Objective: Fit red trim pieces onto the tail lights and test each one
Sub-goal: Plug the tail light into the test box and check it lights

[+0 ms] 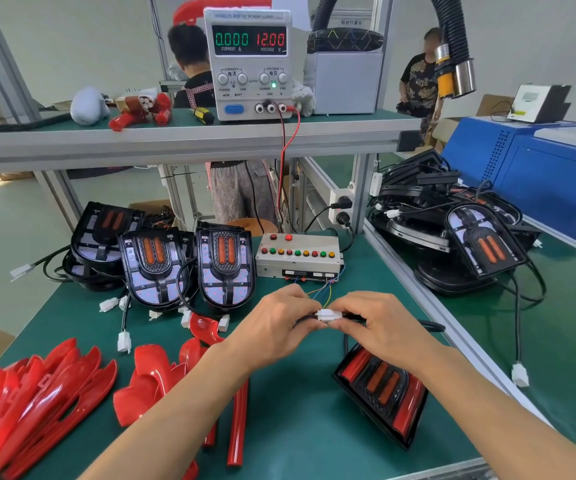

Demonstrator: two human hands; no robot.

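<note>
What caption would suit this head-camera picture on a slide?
Both hands, left hand and right hand, pinch a white plastic connector above a red-trimmed black tail light, before a grey button-covered test box.

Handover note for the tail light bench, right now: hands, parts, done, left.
Left hand and right hand both pinch the white connector in front of the test box.
Trimmed tail light lies under the right forearm, unlit; supply reads zero current.
Three untrimmed lights stand at the back; red trim pieces piled left.
Left: test this one, fit the rest.
</note>
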